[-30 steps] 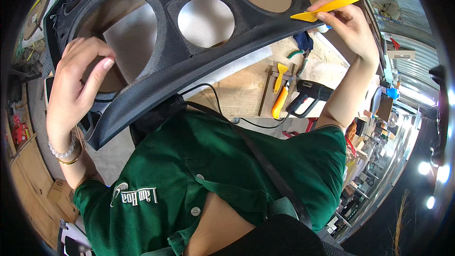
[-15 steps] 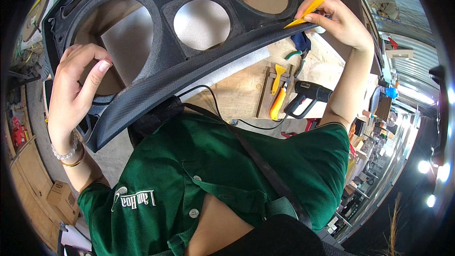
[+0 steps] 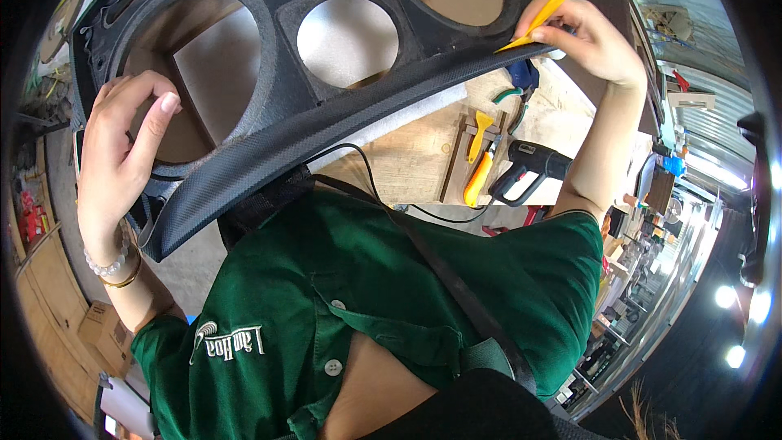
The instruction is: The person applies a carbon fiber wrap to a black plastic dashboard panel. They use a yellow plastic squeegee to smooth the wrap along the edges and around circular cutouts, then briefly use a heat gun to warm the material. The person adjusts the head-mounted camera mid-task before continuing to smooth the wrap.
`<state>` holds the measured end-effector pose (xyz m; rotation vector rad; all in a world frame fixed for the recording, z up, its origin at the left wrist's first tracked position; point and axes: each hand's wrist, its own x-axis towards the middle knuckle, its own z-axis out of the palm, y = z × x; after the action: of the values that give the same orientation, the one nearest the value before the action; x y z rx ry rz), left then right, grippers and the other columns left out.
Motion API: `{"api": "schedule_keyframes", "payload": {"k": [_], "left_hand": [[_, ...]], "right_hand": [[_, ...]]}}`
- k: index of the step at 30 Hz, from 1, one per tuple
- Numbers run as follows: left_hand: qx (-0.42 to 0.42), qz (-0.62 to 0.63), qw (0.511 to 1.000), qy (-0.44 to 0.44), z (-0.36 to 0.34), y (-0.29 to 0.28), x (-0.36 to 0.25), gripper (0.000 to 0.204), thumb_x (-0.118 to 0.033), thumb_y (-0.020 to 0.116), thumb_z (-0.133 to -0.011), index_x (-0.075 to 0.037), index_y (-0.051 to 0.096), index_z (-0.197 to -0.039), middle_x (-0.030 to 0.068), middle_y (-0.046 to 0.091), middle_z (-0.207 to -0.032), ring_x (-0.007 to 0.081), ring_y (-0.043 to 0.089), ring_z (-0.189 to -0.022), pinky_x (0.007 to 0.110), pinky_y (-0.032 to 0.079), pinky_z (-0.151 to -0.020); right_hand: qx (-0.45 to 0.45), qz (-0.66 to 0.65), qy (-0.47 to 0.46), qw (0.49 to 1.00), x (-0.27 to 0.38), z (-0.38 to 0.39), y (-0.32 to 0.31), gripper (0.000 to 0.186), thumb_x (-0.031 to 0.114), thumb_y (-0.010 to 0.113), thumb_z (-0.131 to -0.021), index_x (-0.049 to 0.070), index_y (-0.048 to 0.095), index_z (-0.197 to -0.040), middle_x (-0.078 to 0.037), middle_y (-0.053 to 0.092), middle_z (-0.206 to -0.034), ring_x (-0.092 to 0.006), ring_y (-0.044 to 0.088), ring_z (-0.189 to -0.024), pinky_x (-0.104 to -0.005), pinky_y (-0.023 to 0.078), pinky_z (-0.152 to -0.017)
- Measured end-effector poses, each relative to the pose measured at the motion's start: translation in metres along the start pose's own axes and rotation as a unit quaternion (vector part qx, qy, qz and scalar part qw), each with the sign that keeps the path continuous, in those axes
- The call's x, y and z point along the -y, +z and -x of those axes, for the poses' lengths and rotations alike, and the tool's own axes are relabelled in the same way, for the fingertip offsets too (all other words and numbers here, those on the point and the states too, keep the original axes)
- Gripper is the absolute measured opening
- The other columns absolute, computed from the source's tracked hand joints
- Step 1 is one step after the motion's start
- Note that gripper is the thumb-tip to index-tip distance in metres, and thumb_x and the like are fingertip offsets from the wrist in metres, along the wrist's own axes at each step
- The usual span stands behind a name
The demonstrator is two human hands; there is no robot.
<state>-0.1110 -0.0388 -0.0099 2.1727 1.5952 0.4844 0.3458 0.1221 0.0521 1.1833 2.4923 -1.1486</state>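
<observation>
A black speaker panel (image 3: pixel 285 106) with large round cutouts spans the upper middle, with carbon-pattern covering (image 3: pixel 244 167) along its near edge. My left hand (image 3: pixel 122 147) grips the panel's left end, fingers curled at the rim of the biggest cutout, thumb bent inward. My right hand (image 3: pixel 590 45) pinches a yellow plastic spreader (image 3: pixel 558 4) at the panel's right end, its tip resting on the covered edge, handle slanting up and right.
On the wooden bench (image 3: pixel 383 171) lie a yellow scraper (image 3: pixel 479 126), a yellow-handled knife (image 3: pixel 479 179), green-handled pliers (image 3: pixel 509 94) and a black heat gun (image 3: pixel 533 159) with a cord. A cardboard box (image 3: pixel 106 330) stands at lower left.
The spreader has tilted more steeply, its tip shifting slightly down and left onto the covered edge, with my right hand following. My left hand keeps its grip, moving only slightly.
</observation>
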Motion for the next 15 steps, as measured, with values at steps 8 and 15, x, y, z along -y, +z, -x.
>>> {"api": "schedule_keyframes", "payload": {"k": [8, 15], "left_hand": [[0.003, 0.014, 1.0, -0.027, -0.002, -0.001, -0.001, 0.026, -0.021, 0.051, -0.1, -0.001, 0.061, -0.088, 0.0104, 0.062, -0.084, 0.0255, 0.058, -0.086, 0.036, 0.043, -0.085], [0.007, -0.001, 0.999, -0.032, -0.002, 0.001, 0.0, 0.03, -0.022, 0.047, -0.102, -0.001, 0.061, -0.086, 0.0101, 0.06, -0.083, 0.024, 0.056, -0.084, 0.035, 0.041, -0.085]], "right_hand": [[-0.055, -0.07, -0.143, 0.986, -0.001, 0.006, 0.019, 0.015, 0.002, 0.057, -0.096, -0.004, 0.064, -0.107, -0.011, 0.068, -0.106, -0.0175, 0.063, -0.101, -0.0301, 0.048, -0.093], [-0.047, -0.21, -0.191, 0.958, -0.023, -0.009, 0.034, 0.004, 0.006, 0.058, -0.096, 0.003, 0.06, -0.097, -0.012, 0.066, -0.094, -0.0232, 0.066, -0.092, -0.0337, 0.053, -0.085]]}}
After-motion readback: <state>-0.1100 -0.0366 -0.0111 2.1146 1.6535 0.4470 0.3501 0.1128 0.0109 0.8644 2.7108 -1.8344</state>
